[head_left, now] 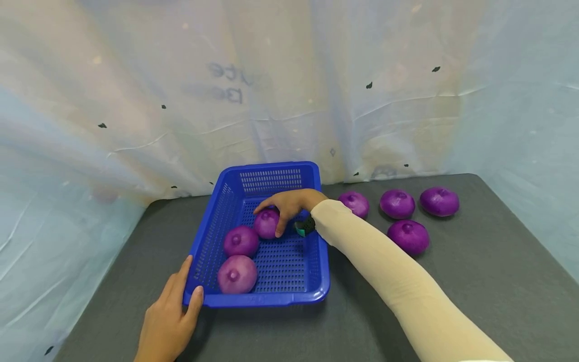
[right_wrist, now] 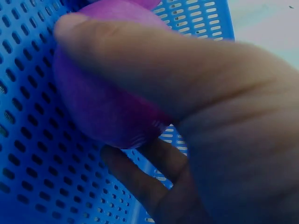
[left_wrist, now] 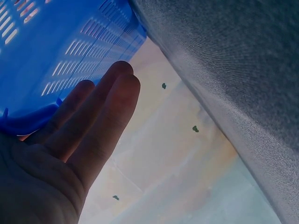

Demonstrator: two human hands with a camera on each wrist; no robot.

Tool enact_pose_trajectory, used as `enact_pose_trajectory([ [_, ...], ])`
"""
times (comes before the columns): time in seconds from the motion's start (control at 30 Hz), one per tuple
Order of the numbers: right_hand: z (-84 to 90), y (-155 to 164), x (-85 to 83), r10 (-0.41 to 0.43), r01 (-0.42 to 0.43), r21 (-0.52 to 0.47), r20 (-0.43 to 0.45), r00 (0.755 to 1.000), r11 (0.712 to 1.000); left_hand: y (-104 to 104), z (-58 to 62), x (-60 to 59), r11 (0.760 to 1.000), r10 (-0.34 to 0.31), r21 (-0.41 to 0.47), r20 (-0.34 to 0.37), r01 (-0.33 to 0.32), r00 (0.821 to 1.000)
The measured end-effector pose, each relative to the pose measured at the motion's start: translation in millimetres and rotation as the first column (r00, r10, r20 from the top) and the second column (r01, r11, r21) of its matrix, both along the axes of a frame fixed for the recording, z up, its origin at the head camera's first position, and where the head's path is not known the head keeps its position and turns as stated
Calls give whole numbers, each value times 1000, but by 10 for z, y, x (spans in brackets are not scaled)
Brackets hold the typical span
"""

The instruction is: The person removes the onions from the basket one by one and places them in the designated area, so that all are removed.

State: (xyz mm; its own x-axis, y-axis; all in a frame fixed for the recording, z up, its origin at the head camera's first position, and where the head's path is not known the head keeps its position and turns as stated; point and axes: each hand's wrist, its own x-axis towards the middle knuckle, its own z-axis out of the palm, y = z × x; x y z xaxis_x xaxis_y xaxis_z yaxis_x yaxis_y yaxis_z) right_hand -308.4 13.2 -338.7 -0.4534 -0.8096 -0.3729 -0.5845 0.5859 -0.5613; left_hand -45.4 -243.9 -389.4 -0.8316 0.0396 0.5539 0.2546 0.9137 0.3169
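Observation:
My right hand (head_left: 291, 202) reaches into the blue plastic basket (head_left: 253, 300) and grips a red onion (head_left: 267, 224). In the right wrist view, the thumb lies across this onion (right_wrist: 103, 107) with fingers on its other side, close over the perforated floor. Two more red onions sit toward the basket's left side, one (head_left: 241, 241) beside the held one and a paler one (head_left: 237, 274) at the near end. At the near left corner my left hand (head_left: 167, 314) touches the basket, fingers straight along the outer wall (left_wrist: 42, 56) and thumb at the front rim.
Right of the basket, several red onions lie on the dark grey table (head_left: 470, 261): one (head_left: 354, 204) partly behind my sleeve, one (head_left: 397, 203) at centre, another (head_left: 439, 201) farther right and one (head_left: 408, 237) nearer. Translucent plastic sheeting (head_left: 289, 100) hangs behind the table.

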Motion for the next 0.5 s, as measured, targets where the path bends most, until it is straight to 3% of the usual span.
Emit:
enact_pose_trajectory([
  [0.5, 228, -65, 259, -68, 56, -80, -151, 986, 995, -13, 9, 8, 1000, -4, 0, 11, 4, 1000],
])
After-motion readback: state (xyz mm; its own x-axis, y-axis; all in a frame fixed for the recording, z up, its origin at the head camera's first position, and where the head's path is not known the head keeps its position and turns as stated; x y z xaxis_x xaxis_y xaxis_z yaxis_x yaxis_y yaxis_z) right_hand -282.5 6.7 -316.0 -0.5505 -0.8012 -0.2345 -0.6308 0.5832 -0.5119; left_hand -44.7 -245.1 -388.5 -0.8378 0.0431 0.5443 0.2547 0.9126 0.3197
